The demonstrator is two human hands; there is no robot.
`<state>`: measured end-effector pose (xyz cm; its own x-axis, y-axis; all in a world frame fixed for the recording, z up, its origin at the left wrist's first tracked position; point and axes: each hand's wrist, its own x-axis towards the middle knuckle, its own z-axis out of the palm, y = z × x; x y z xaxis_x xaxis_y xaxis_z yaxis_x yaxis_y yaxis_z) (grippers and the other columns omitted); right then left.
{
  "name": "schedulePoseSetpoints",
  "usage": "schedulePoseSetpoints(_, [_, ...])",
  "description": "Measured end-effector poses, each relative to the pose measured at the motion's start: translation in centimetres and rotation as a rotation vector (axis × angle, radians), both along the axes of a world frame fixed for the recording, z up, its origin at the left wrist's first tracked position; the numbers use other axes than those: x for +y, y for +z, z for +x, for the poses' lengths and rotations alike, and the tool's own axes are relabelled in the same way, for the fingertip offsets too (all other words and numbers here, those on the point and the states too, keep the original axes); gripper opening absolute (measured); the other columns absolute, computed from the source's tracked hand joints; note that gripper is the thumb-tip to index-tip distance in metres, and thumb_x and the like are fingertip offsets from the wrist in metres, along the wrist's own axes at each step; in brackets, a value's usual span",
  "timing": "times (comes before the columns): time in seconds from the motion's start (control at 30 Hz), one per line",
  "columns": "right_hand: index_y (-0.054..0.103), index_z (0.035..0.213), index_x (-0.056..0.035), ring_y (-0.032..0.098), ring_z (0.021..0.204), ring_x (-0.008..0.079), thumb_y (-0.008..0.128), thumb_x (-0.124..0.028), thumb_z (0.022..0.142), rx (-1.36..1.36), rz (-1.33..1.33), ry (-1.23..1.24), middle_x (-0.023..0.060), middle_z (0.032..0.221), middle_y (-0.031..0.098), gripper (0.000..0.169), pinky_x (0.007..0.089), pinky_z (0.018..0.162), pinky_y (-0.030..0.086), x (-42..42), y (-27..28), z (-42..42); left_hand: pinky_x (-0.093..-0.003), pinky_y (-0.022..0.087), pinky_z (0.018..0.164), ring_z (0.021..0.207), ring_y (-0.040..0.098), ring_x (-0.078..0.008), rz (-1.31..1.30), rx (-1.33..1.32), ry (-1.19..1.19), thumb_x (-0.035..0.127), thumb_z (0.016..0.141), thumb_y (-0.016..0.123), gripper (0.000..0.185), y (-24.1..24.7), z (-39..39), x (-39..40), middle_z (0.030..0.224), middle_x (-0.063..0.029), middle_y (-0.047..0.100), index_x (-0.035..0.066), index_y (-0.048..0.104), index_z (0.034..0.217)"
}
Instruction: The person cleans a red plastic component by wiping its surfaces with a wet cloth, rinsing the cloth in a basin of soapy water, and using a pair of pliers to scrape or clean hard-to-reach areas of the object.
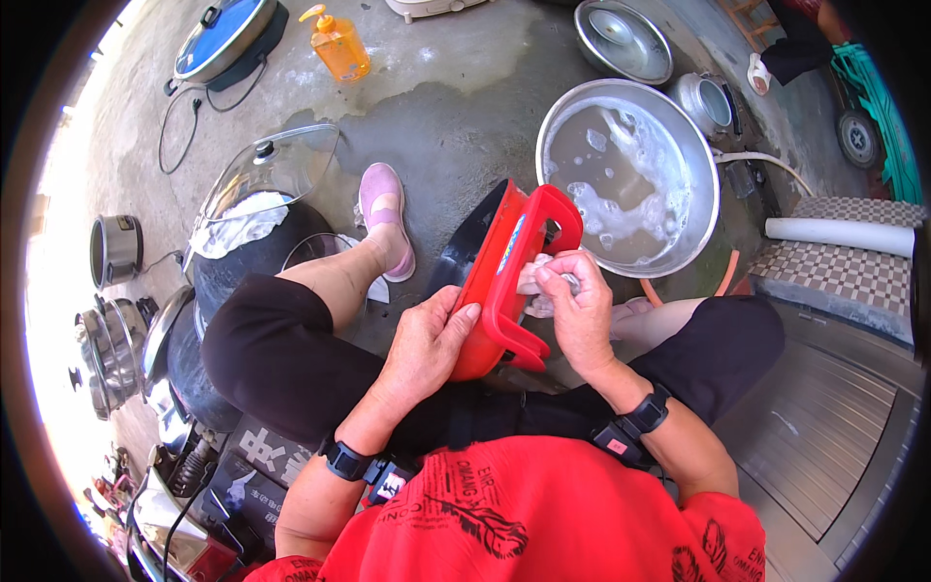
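A red pan-like appliance (484, 291) with moulded red plastic handles is tilted on its side over my lap. Its dark face (465, 244) is turned to the left, and a blue label with writing sits on the red side. My left hand (429, 342) grips its near left part, thumb on the red rim. Pinched in my right hand (578, 309) is a crumpled whitish cloth (537, 280), held against the right side of the appliance by the handle. Part of the cloth is hidden by my fingers.
To the right stands a large metal basin (629, 178) of cloudy, foamy water. Beyond it are a smaller basin (624, 42) and a metal pot (704, 105). An orange pump bottle (340, 49), a glass lid (273, 171) and a blue-lidded electric pan (227, 36) lie ahead and left.
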<state>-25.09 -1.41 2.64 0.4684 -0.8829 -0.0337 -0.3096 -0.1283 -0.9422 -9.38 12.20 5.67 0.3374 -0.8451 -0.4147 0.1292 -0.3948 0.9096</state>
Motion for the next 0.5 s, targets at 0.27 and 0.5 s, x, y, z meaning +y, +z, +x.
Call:
schedulePoseSetpoints(0.27, [0.060, 0.099, 0.0018, 0.067, 0.081, 0.0151, 0.061, -0.010, 0.094, 0.062, -0.112, 0.222, 0.0084, 0.091, 0.067, 0.013, 0.0292, 0.070, 0.056, -9.8, 4.4, 3.1, -0.0356, 0.045, 0.060, 0.057, 0.052, -0.0195, 0.082, -0.113, 0.010, 0.018, 0.099, 0.056, 0.022, 1.0, 0.3, 0.1, 0.066, -0.0199, 0.056, -0.003, 0.060, 0.098])
schedulePoseSetpoints(0.5, [0.069, 0.092, 0.0014, 0.066, 0.080, 0.0173, 0.071, -0.012, 0.079, 0.670, 0.112, 0.817, 0.0093, 0.084, 0.070, 0.019, 0.0317, 0.076, 0.052, -17.0, 0.0, 10.9, -0.0363, 0.044, 0.059, 0.055, 0.053, -0.0238, 0.060, -0.093, 0.015, 0.018, 0.099, 0.056, 0.021, 1.0, 0.6, -0.1, 0.065, -0.0208, 0.054, -0.002, 0.059, 0.095])
